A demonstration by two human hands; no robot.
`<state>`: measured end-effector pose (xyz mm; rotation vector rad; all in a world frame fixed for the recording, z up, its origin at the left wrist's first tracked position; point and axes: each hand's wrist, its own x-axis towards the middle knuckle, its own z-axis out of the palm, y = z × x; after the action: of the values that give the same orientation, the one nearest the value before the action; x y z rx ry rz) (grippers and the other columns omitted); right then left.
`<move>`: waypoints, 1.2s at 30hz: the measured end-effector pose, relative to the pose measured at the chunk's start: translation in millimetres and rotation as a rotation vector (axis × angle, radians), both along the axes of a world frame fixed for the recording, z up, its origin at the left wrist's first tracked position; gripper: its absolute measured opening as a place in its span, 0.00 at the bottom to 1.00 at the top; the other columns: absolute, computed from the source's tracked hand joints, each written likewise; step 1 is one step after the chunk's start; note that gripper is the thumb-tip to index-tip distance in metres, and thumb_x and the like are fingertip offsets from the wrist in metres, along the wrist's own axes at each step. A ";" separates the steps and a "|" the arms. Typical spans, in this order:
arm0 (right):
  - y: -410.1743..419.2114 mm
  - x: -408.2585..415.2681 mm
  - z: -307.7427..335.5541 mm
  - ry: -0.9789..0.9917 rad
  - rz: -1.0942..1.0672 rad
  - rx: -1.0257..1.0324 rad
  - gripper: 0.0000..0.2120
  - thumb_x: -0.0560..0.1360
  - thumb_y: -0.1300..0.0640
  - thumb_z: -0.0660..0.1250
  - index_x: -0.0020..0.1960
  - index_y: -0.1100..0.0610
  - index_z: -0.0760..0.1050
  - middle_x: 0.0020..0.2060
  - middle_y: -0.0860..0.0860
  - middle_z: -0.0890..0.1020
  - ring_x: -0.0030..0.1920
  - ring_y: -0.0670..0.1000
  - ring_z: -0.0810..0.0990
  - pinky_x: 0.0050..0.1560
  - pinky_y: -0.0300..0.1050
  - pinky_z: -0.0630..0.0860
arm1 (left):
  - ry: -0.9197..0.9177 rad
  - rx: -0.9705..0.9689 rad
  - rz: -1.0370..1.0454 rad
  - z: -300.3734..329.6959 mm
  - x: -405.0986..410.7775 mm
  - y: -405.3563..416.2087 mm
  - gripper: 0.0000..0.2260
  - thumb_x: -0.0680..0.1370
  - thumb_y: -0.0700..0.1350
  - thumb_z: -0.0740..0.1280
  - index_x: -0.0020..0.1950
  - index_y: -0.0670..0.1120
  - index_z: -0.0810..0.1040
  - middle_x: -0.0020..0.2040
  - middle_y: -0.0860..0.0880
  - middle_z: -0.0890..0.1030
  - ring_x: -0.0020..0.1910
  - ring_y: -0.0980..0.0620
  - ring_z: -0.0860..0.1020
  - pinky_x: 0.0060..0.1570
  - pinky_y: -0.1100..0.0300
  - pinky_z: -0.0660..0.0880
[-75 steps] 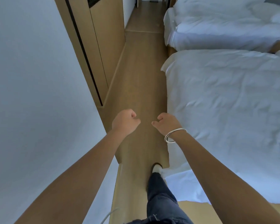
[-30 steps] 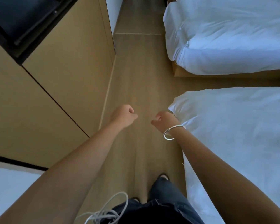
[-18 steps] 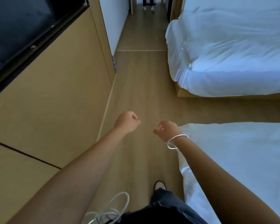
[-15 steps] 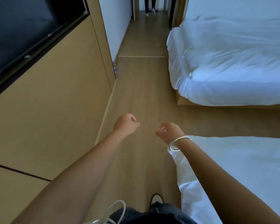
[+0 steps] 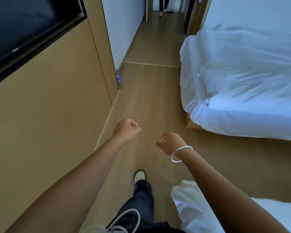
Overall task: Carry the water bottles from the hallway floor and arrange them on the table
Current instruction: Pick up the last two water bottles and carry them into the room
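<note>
One clear water bottle (image 5: 118, 77) with a blue label stands upright on the wooden floor, against the corner of the wood-panelled wall far ahead on the left. My left hand (image 5: 126, 130) is held out in front of me, curled into a fist with nothing in it. My right hand (image 5: 170, 142), with a silver bangle on its wrist, hangs beside it with fingers loosely curled and holds nothing. Both hands are well short of the bottle. No table is in view.
A wood-panelled wall (image 5: 57, 101) with a black TV screen (image 5: 23, 26) runs along the left. Two white beds, the far bed (image 5: 242, 81) and the near bed (image 5: 200, 209), line the right side. Another person's legs (image 5: 163, 5) stand at the hallway's far end.
I have walked forward along the floor between wall and beds. The bottle has come into view ahead. My right hand's fingers have loosened; both hands stay raised.
</note>
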<state>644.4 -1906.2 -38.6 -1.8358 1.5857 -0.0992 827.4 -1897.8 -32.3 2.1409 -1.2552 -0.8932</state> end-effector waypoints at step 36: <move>-727.7 151.3 -6.0 0.007 0.210 0.040 0.18 0.73 0.49 0.65 0.60 0.55 0.74 0.57 0.54 0.79 0.58 0.55 0.76 0.51 0.40 0.68 | 0.089 0.032 0.230 -12.4 136.2 -674.6 0.07 0.70 0.43 0.69 0.32 0.49 0.75 0.43 0.52 0.78 0.45 0.54 0.74 0.44 0.63 0.68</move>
<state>795.7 -2634.0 -44.6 -1.9610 1.3803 0.0343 963.7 -2572.4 -44.7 2.1898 -0.9346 -0.9031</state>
